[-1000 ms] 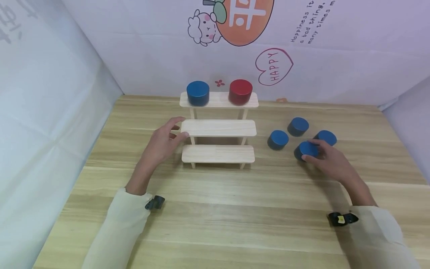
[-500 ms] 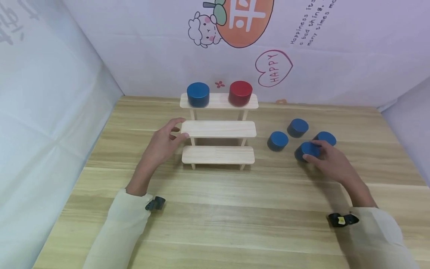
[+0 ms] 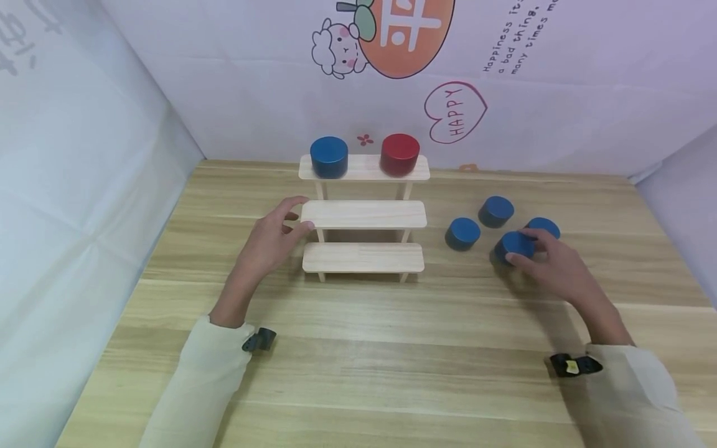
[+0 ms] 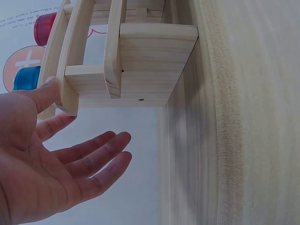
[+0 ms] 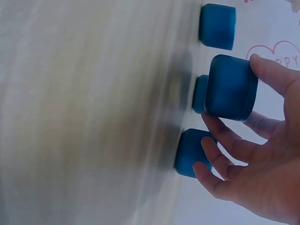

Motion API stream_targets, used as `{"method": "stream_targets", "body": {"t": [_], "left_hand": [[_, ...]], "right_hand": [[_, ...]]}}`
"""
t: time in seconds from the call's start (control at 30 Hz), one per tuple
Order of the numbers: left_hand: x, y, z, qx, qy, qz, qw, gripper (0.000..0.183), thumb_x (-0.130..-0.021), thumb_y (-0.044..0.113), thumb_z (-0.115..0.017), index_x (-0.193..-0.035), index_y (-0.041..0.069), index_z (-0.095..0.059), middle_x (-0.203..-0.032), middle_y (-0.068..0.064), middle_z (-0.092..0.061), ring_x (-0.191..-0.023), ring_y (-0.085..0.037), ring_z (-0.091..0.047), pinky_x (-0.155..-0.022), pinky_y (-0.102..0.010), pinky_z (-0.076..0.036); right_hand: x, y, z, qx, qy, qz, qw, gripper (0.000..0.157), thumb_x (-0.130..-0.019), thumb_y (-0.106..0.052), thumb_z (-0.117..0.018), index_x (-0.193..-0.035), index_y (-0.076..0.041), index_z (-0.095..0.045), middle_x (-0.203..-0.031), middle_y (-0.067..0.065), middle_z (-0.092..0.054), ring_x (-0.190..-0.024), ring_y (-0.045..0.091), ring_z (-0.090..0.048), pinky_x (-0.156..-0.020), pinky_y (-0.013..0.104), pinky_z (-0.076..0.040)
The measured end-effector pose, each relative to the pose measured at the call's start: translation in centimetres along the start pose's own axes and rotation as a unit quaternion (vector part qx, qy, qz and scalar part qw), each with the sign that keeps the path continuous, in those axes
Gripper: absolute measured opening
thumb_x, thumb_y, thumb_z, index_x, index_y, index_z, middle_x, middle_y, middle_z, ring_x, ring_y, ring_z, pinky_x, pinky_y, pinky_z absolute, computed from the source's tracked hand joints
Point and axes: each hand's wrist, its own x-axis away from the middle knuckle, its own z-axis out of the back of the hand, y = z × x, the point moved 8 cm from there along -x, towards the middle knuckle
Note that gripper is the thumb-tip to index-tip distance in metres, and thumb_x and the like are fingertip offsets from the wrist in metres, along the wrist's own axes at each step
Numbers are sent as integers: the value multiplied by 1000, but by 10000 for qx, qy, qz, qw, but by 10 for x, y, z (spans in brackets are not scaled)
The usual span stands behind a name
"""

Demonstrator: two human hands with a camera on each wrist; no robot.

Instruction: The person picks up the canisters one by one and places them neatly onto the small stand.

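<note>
A three-tier wooden display stand (image 3: 364,257) stands at the back of the table. My left hand (image 3: 272,241) pinches the left end of its middle tier between thumb and index finger; the other fingers spread free in the left wrist view. On the top tier sit a blue round tin (image 3: 329,158) and a red round tin (image 3: 399,155). To the right, my right hand (image 3: 554,264) pinches another blue tin (image 5: 229,87) by its sides. A gap shows between that tin and the tabletop in the right wrist view.
Around the held tin, more blue tins stand on the table: one to its left (image 3: 462,234), one behind (image 3: 496,211), and one behind the right fingers (image 3: 543,228). White printed cloth (image 3: 269,93) closes off the back and sides.
The blue tin in my right hand has risen slightly and shifted a little to the right. My left hand keeps its hold on the stand.
</note>
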Motion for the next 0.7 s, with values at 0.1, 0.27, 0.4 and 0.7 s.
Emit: {"method": "stream_targets", "body": {"t": [0.1, 0.27, 0.4, 0.7], "left_hand": [[0, 0, 0, 14, 5, 19, 10000, 53, -102, 31, -60, -151, 21, -42, -136, -22, -55, -113, -39, -60, -91, -55, -48], [1, -1, 0, 19, 18, 3, 10000, 53, -102, 31, -60, -151, 21, -42, -136, -21, -55, -113, -39, -60, -92, -56, -48], [1, -2, 0, 27, 21, -20, 10000, 54, -102, 31, -60, -152, 21, -41, -136, -22, -56, -113, -39, -60, -92, -55, -48], [1, -2, 0, 63, 37, -19, 10000, 53, -102, 31, -60, -151, 22, -42, -134, -21, -56, -113, -39, -61, -92, -55, -48]], "right_hand": [[0, -5, 4, -4, 51, 49, 10000, 80, -100, -49, -55, -153, 4, -28, -134, 43, -43, -121, 59, -43, -87, 70, -40], [0, -10, 8, -29, 104, 86, 9999, 78, -100, -49, -56, -153, 2, -31, -131, 41, -46, -119, 56, -45, -85, 68, -42], [1, -14, 9, -67, 120, 121, 9998, 78, -99, -49, -58, -153, 1, -32, -133, 41, -47, -122, 56, -45, -87, 69, -41], [6, -30, 16, 44, 325, 445, 9985, 73, -99, -44, -60, -151, 1, -36, -132, 39, -49, -120, 56, -46, -85, 69, -41]]}}
